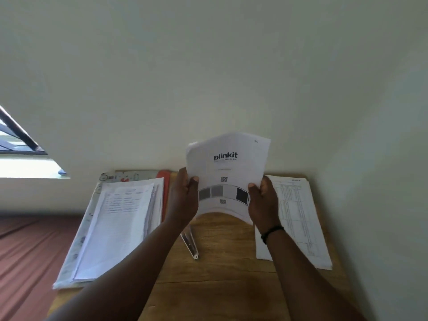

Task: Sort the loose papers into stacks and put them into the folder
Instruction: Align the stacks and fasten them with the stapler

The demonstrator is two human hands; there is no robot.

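Presently: white printed paper sheaf (228, 172), bowed, upright above wooden table (222, 269); left hand (185, 195) and right hand (264, 202) each pinching its side edges, thumbs in front

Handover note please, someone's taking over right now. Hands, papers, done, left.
Left hand and right hand both grip the blinkit sheets, held upright above the desk.
Left stack lies on the open folder; right stack lies on the desk by the wall.
Clear spine bar lies between them.
Done: two stacks.
Left: place the held sheets, file everything.
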